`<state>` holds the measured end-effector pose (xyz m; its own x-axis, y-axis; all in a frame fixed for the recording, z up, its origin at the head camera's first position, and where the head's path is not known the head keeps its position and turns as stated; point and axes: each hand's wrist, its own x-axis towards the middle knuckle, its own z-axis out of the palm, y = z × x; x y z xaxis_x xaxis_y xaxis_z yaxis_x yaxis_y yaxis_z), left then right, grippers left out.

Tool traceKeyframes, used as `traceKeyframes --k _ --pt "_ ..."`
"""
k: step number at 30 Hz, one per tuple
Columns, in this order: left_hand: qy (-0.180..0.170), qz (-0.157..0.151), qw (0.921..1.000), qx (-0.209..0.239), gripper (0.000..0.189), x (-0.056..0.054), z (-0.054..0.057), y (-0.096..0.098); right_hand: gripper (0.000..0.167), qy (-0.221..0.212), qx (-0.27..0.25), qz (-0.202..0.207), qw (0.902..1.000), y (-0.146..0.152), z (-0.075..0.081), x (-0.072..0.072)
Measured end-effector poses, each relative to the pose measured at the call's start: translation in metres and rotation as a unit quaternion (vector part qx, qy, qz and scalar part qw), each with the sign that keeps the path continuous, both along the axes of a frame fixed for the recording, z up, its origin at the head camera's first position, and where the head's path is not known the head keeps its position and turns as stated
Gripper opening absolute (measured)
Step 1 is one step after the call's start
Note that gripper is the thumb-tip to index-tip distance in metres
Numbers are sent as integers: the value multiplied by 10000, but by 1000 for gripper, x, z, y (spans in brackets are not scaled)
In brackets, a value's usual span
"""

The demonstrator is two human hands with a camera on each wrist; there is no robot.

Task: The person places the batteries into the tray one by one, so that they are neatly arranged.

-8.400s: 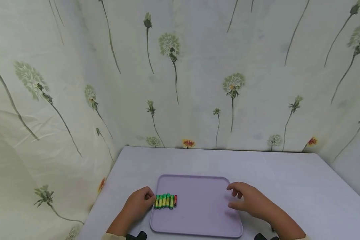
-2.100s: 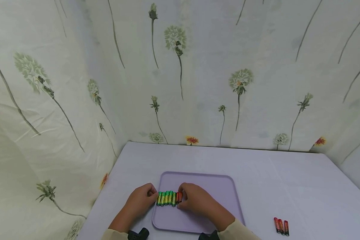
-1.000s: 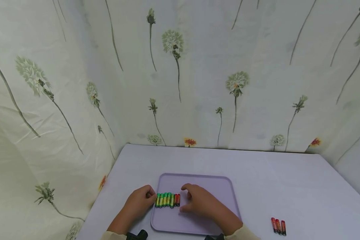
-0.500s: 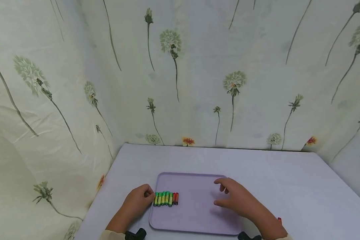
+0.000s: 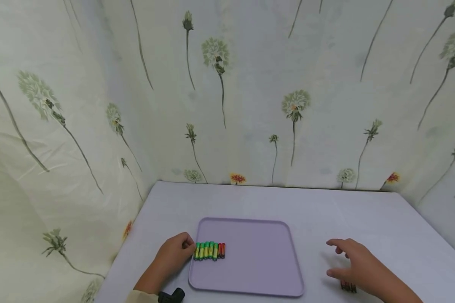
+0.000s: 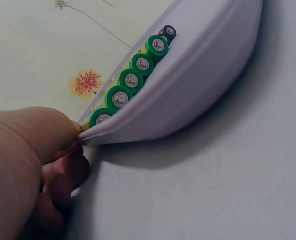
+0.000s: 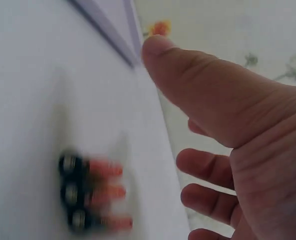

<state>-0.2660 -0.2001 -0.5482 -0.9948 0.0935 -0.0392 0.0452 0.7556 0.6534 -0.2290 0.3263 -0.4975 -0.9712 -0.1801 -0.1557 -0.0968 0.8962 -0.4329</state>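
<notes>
Currently your left hand (image 5: 174, 252) has the left edge of the lilac tray (image 5: 258, 256) pinched, thumb above the rim and curled fingers below. Its thumb tip sits right by the end of the battery row; whether it touches the nearest cell, you cannot tell. Your right hand (image 5: 358, 267) is wide apart, thumb well clear of the fingers, nothing in its grasp, hovering over the table to the right of the tray.

Close under that right hand: three red batteries (image 7: 103, 194) with black ends, side by side on the table, partly covered by your hand in the head view and blurred in the right wrist view.

Inside the tray, against its left side: five green batteries (image 5: 206, 251) with yellow bands, lying parallel, then two thinner red cells (image 5: 221, 251) continuing the row, just beside the last green one.

Farther out: white tabletop (image 5: 250, 200) around the tray; beyond its far edge, pale drapery (image 5: 250, 105) printed with dandelions and a few orange flowers.
</notes>
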Motion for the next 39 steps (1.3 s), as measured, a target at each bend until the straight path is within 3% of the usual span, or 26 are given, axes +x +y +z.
traceKeyframes --k 7,17,21,24,31,39 --pt "49 42 10000 -20 11 2 2 1 92 -156 679 -124 9975 34 -25 11" --pt "19 74 10000 -18 10 2 2 3 81 -443 -16 -353 9984 46 -46 23" --pt "-64 94 9999 -23 10 1 -2 3 69 -113 -546 206 9982 57 -51 28" --pt "-54 93 9999 -37 10 0 -4 2 58 233 -640 642 9956 62 -55 30" --pt "36 29 10000 -49 10 1 -4 0 42 701 -500 832 9928 66 -62 32" --pt "18 1 10000 -36 11 0 -2 1 38 1024 -577 899 9890 66 -62 35"
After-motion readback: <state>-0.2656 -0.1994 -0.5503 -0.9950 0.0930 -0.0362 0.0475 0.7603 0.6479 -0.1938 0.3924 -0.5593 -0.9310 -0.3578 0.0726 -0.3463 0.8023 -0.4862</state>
